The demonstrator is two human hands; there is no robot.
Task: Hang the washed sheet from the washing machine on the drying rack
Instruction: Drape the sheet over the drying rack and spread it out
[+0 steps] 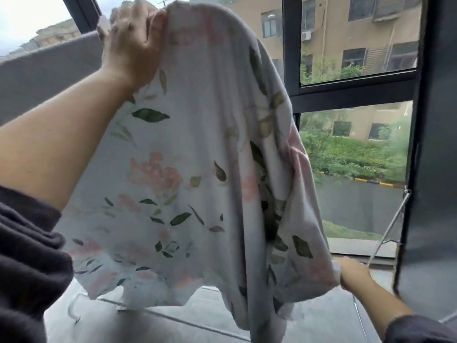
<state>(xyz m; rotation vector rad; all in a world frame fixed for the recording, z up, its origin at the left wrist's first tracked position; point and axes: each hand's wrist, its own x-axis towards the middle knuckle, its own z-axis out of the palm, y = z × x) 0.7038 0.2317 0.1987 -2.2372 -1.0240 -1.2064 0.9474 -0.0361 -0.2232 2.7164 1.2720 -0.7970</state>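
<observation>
A white sheet (197, 157) printed with pink flowers and green leaves hangs in the air in front of me, filling the middle of the view. My left hand (133, 43) is raised high at the top left and grips the sheet's upper edge. My right hand (353, 273) is low at the right and holds the sheet's lower right edge. Thin metal bars of the drying rack (388, 233) show at the lower right, partly hidden behind the cloth. The washing machine is out of view.
A dark-framed window (291, 70) stands straight ahead, with buildings, bushes and a road outside. A dark panel (435, 169) rises at the right edge. A grey wall (49, 75) is at the left. Grey floor tiles (197, 315) lie below.
</observation>
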